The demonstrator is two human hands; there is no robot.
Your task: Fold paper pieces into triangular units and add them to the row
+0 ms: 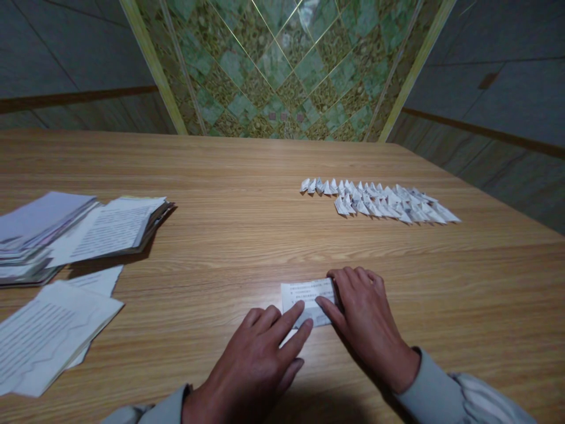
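A small folded sheet of printed paper [304, 291] lies on the table in front of me, its lower part turned up as a grey flap. My left hand [260, 353] rests two stretched fingertips on the flap from the lower left, with its thumb apart from the paper. Around the right edge of the sheet, my right hand [362, 312] is closed, thumb on top of the paper and the other fingers curled at its far corner. What lies under the right fingers is hidden.
Two rows of small folded paper pieces [379, 203] with pointed tips stand at the back right of the wooden table [229, 224]. At the left are stacked papers and booklets [44, 224], with loose printed sheets [57, 330] nearer me. A tiled wall panel [282, 65] rises behind.
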